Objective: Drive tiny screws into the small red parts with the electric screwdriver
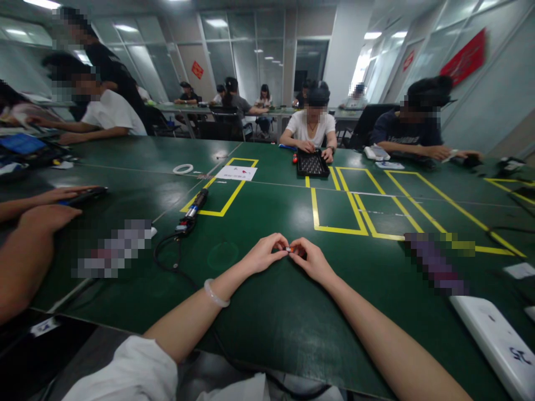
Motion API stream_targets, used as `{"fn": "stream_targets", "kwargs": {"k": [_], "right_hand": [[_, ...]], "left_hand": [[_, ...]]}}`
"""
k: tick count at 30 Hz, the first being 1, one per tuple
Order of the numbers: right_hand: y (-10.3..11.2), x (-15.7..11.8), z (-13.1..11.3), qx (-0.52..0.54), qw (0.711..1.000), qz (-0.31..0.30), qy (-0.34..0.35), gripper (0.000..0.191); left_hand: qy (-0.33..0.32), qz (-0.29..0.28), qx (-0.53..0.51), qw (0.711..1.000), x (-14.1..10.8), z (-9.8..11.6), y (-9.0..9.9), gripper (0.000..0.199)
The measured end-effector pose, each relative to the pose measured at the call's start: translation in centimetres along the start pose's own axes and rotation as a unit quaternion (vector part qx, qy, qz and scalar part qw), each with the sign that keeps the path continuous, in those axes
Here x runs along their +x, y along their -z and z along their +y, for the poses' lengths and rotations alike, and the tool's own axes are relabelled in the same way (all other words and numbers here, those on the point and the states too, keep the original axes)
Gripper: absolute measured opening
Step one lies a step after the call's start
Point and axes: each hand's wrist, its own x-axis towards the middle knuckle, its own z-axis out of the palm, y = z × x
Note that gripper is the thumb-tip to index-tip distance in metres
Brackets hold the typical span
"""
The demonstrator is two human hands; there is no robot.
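Left hand (271,252) and right hand (310,257) meet at twelve o'clock above the green surface (267,317), fingers nearly closed, pinching between them a tiny orange-and-dark piece (289,250), possibly a connector.

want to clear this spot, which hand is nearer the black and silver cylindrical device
Left. The left hand is to the right of the device, nearer the camera; the right hand lies farther right, past the left one.
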Motion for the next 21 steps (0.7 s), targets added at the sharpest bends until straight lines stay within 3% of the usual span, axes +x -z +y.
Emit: {"fn": "stream_targets", "kwargs": {"k": [21], "right_hand": [[-0.01, 0.03, 0.05, 0.008, 1.0, 0.011, 0.012, 0.012]], "left_hand": [[-0.017, 0.018, 0.012, 1.0, 0.05, -0.38, -0.17, 0.014]]}}
